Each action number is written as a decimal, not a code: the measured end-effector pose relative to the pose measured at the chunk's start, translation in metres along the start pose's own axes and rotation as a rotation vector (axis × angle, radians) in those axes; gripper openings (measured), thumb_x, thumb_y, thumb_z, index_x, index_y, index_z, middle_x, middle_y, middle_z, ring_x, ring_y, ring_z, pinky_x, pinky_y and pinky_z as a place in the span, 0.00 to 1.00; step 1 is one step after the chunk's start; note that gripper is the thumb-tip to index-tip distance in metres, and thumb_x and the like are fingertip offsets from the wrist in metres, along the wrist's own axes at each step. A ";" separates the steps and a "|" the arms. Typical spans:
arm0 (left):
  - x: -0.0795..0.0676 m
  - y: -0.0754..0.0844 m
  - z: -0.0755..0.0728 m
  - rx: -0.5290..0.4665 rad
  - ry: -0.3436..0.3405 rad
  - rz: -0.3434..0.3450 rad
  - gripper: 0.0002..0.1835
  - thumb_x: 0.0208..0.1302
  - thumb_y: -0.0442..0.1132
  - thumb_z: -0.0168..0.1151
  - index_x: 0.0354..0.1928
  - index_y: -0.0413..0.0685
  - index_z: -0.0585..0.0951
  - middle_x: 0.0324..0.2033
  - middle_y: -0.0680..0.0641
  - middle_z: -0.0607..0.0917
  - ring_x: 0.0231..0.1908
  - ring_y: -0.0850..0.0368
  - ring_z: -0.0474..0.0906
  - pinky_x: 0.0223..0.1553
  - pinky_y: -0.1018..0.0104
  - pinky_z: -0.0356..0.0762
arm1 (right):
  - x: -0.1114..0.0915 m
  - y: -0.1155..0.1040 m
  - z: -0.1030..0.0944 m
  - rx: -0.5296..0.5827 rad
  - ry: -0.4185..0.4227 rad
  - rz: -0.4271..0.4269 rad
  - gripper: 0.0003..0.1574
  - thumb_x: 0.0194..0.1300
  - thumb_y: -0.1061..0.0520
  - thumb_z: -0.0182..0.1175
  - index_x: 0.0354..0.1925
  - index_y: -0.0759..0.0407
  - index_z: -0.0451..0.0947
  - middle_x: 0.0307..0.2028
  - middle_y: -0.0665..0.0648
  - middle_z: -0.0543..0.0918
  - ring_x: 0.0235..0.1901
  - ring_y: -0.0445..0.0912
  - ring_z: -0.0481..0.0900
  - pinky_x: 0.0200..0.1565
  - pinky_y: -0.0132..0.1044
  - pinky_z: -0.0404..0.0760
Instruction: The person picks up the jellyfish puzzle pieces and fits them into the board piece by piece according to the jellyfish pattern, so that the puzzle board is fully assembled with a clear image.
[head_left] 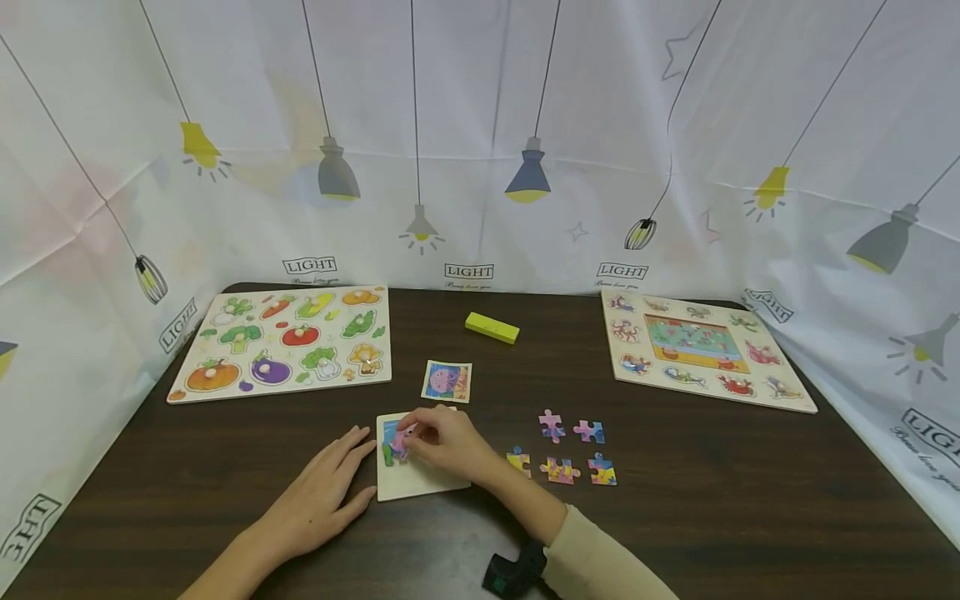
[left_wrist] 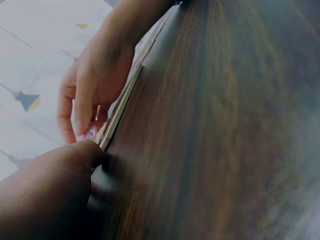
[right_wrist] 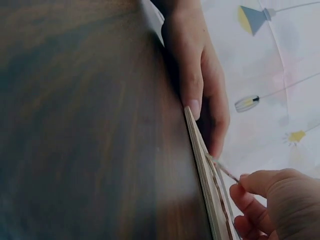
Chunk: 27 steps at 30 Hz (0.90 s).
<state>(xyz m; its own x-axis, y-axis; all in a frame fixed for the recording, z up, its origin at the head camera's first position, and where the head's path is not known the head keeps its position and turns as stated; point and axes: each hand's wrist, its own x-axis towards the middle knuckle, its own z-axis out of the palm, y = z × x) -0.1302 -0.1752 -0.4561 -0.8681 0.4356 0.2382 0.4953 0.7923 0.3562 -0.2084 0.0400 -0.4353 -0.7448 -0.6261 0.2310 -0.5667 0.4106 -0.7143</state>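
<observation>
A small wooden puzzle board (head_left: 423, 485) lies on the table between my hands, with coloured pieces in its upper left part. My left hand (head_left: 322, 500) rests on the table at the board's left edge. Its fingers are extended, and the thumb touches the edge in the right wrist view. Over the board, my right hand (head_left: 450, 442) pinches a thin jigsaw piece (right_wrist: 225, 171) between thumb and fingers. That piece is tilted, one end down at the board's surface. Several loose jigsaw pieces (head_left: 560, 471) lie to the right, one partly hidden by the right forearm.
Behind the board lies a small picture card (head_left: 447, 382), and farther back a yellow block (head_left: 492, 327). A vegetable peg board (head_left: 300, 336) lies at the back left, a sea-animal board (head_left: 697, 346) at the back right. A black device (head_left: 513, 573) is by the right sleeve.
</observation>
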 end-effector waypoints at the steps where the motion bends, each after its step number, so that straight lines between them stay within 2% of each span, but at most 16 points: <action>1: 0.000 0.000 0.000 -0.001 -0.002 -0.001 0.29 0.62 0.49 0.57 0.62 0.40 0.67 0.64 0.41 0.63 0.65 0.47 0.55 0.62 0.50 0.56 | 0.000 0.000 0.001 -0.019 0.005 0.003 0.07 0.60 0.60 0.60 0.39 0.54 0.81 0.26 0.45 0.78 0.28 0.37 0.70 0.31 0.27 0.71; 9: 0.000 0.000 0.001 0.004 0.010 0.003 0.30 0.62 0.49 0.57 0.61 0.40 0.68 0.64 0.41 0.63 0.65 0.47 0.55 0.62 0.50 0.55 | -0.002 -0.003 0.003 -0.165 0.045 -0.024 0.05 0.58 0.58 0.61 0.35 0.53 0.82 0.24 0.44 0.77 0.26 0.36 0.66 0.29 0.26 0.65; 20: 0.000 -0.001 0.001 0.002 0.005 0.000 0.30 0.62 0.49 0.57 0.61 0.40 0.68 0.64 0.41 0.63 0.65 0.47 0.55 0.62 0.50 0.55 | -0.004 -0.003 0.005 -0.235 0.058 -0.016 0.04 0.57 0.55 0.63 0.33 0.52 0.83 0.22 0.41 0.76 0.26 0.36 0.65 0.30 0.26 0.63; 27: 0.000 0.000 0.000 -0.001 -0.008 -0.008 0.30 0.62 0.49 0.57 0.62 0.40 0.67 0.64 0.41 0.62 0.65 0.48 0.54 0.62 0.50 0.55 | -0.003 -0.003 0.006 -0.281 0.066 -0.076 0.03 0.56 0.56 0.64 0.32 0.53 0.82 0.22 0.43 0.77 0.26 0.37 0.68 0.34 0.29 0.65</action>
<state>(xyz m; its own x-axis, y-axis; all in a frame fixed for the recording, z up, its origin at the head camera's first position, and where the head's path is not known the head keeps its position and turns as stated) -0.1298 -0.1753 -0.4563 -0.8720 0.4332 0.2280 0.4888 0.7952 0.3588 -0.2027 0.0370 -0.4378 -0.7127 -0.6213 0.3256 -0.6900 0.5376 -0.4845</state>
